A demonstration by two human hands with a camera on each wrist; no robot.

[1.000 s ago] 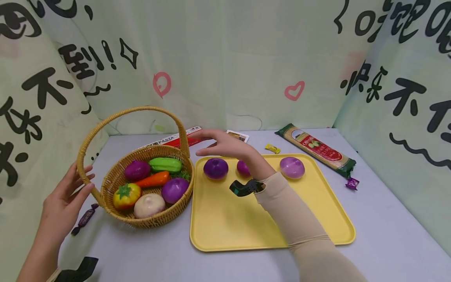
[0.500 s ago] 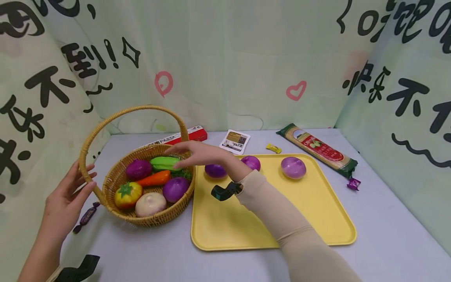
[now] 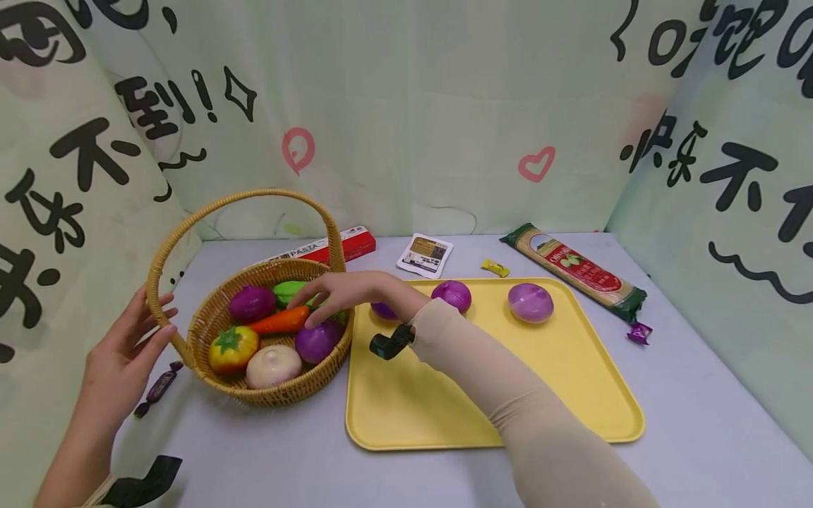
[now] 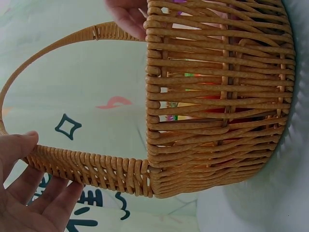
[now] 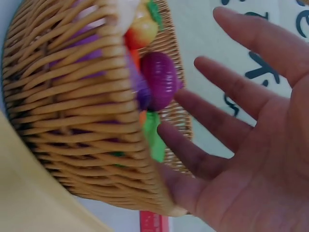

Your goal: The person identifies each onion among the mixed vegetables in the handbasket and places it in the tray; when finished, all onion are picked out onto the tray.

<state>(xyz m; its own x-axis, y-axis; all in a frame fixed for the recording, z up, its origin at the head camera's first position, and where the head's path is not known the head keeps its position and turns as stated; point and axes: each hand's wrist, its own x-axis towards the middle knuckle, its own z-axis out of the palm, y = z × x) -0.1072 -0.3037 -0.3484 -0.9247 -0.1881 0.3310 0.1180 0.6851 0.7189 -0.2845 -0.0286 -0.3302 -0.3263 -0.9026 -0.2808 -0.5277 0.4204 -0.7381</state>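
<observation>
My left hand (image 3: 117,363) holds the left side of the handle (image 3: 260,192) of a wicker basket (image 3: 273,401), thumb on one side and fingers on the other. Over the basket's right part hovers my right hand (image 3: 356,291), fingers spread and holding nothing. Beneath its fingertips lie a carrot (image 3: 279,322), a purple onion-like vegetable (image 3: 317,342) and a green vegetable (image 3: 287,291), partly covered. Also in the basket are a magenta onion (image 3: 252,305), a yellow-red tomato-like vegetable (image 3: 232,350) and a whitish round vegetable (image 3: 273,366). The right wrist view shows the magenta onion (image 5: 160,81) near the fingertips.
A yellow tray (image 3: 495,395) right of the basket bears purple onions (image 3: 530,303), one mostly hidden behind my right wrist. Behind stand a red pasta box (image 3: 358,243), a white packet (image 3: 425,255), a yellow candy (image 3: 495,268) and a pasta bag (image 3: 574,268). Wrapped candies (image 3: 159,389) flank both sides.
My right hand has moved left from above the tray's back edge to over the basket and lowered toward the vegetables. My left hand keeps its hold on the handle.
</observation>
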